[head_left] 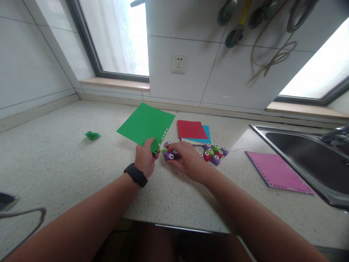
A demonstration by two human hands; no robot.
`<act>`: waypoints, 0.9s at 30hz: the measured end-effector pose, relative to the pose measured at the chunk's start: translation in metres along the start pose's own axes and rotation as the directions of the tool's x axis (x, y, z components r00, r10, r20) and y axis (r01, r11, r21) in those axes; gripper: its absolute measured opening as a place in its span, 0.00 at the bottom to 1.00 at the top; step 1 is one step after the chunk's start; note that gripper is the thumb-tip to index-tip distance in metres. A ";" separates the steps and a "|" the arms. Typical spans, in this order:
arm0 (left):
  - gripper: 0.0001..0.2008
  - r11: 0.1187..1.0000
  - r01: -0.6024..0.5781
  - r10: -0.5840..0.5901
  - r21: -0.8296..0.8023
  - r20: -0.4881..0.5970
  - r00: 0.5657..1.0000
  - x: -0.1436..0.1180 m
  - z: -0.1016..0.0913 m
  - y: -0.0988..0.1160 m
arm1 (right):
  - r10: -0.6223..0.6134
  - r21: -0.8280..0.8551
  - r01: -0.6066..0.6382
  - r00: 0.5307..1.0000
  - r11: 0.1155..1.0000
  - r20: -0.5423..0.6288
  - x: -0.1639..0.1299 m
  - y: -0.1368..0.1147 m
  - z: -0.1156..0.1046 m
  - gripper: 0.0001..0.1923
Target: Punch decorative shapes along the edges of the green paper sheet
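My left hand, with a black band on the wrist, pinches the near corner of a green paper sheet that has a row of punched holes along its right edge. Right beside it, my right hand presses down on a purple paper punch on the counter, at the edge of the green sheet. More small punches in green, red and purple lie in a cluster just right of my right hand.
A red sheet lies on a blue one behind the punches. A pink sheet lies by the steel sink at right. A crumpled green scrap sits at left. Utensils hang on the tiled wall.
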State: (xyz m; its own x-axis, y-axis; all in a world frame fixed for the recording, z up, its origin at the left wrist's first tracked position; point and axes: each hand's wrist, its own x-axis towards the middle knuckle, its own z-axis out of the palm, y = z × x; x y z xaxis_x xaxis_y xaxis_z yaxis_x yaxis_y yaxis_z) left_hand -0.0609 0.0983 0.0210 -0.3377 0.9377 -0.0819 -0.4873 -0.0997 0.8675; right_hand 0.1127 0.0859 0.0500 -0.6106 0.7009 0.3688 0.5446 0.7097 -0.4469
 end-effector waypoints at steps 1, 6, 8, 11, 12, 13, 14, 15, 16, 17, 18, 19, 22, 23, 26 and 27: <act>0.14 1.000 0.006 -0.006 0.001 -0.006 1.000 0.000 0.000 0.000 | 0.066 0.166 -0.057 0.997 0.985 -0.048 -0.003 0.004 -0.004 0.12; 0.16 1.000 0.005 -0.006 0.028 0.029 1.000 -0.003 0.001 -0.003 | 0.373 0.726 -0.162 0.917 0.668 -0.139 -0.015 0.031 -0.024 0.19; 0.16 0.998 -0.005 0.001 0.063 0.072 0.997 -0.006 0.001 -0.004 | 0.440 0.806 -0.184 0.892 0.562 -0.103 -0.018 0.039 -0.030 0.20; 0.16 0.990 -0.021 0.001 0.138 0.138 0.990 -0.009 0.000 -0.006 | 0.491 0.889 -0.190 0.870 0.417 -0.045 -0.025 0.044 -0.033 0.17; 0.16 0.986 -0.032 0.006 0.164 0.157 0.988 -0.010 -0.001 -0.007 | 0.496 0.909 -0.183 0.868 0.375 -0.030 -0.027 0.044 -0.032 0.16; 0.16 0.980 -0.043 0.009 0.193 0.176 0.984 -0.011 -0.003 -0.008 | 0.497 0.924 -0.174 0.867 0.342 -0.020 -0.029 0.043 -0.032 0.16; 0.16 0.972 -0.055 0.009 0.227 0.197 0.980 -0.012 -0.004 -0.009 | 0.500 0.933 -0.163 0.866 0.320 -0.020 -0.031 0.042 -0.031 0.16; 0.16 0.963 -0.066 0.009 0.261 0.213 0.977 -0.012 -0.005 -0.011 | 0.504 0.938 -0.158 0.864 0.309 -0.020 -0.033 0.040 -0.030 0.17; 0.16 0.954 -0.075 0.009 0.292 0.220 0.975 -0.013 -0.007 -0.012 | 0.512 0.940 -0.161 0.859 0.302 -0.017 -0.034 0.038 -0.028 0.19; 0.16 0.945 -0.086 0.012 0.316 0.229 0.973 -0.013 -0.008 -0.013 | 0.518 0.940 -0.169 0.855 0.297 -0.010 -0.036 0.036 -0.027 0.21; 0.16 0.938 -0.096 0.016 0.334 0.236 0.972 -0.013 -0.009 -0.014 | 0.518 0.939 -0.181 0.855 0.292 0.004 -0.036 0.034 -0.026 0.22; 0.16 0.933 -0.108 0.023 0.344 0.242 0.970 -0.014 -0.009 -0.014 | 0.513 0.938 -0.193 0.858 0.286 0.020 -0.037 0.033 -0.025 0.22; 0.16 0.921 -0.144 0.045 0.362 0.267 0.963 -0.016 -0.009 -0.015 | 0.476 0.940 -0.207 0.878 0.270 0.056 -0.038 0.032 -0.022 0.17; 0.16 0.917 -0.155 0.053 0.368 0.273 0.960 -0.016 -0.009 -0.015 | 0.469 0.942 -0.205 0.881 0.264 0.060 -0.038 0.033 -0.021 0.17; 0.17 0.902 -0.187 0.072 0.389 0.293 0.954 -0.016 -0.010 -0.016 | 0.482 0.951 -0.198 0.874 0.239 0.060 -0.038 0.033 -0.018 0.18; 0.18 0.896 -0.193 0.071 0.399 0.300 0.951 -0.017 -0.011 -0.016 | 0.491 0.954 -0.196 0.869 0.227 0.062 -0.037 0.033 -0.018 0.18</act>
State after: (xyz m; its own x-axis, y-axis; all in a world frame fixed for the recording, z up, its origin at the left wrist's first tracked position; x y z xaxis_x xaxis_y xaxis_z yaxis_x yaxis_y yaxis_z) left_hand -0.0563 0.0807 0.0030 -0.1144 0.9847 0.1312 -0.0505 -0.1377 0.9892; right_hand 0.1636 0.0841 0.0360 -0.2994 0.9528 0.0506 -0.3050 -0.0454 -0.9513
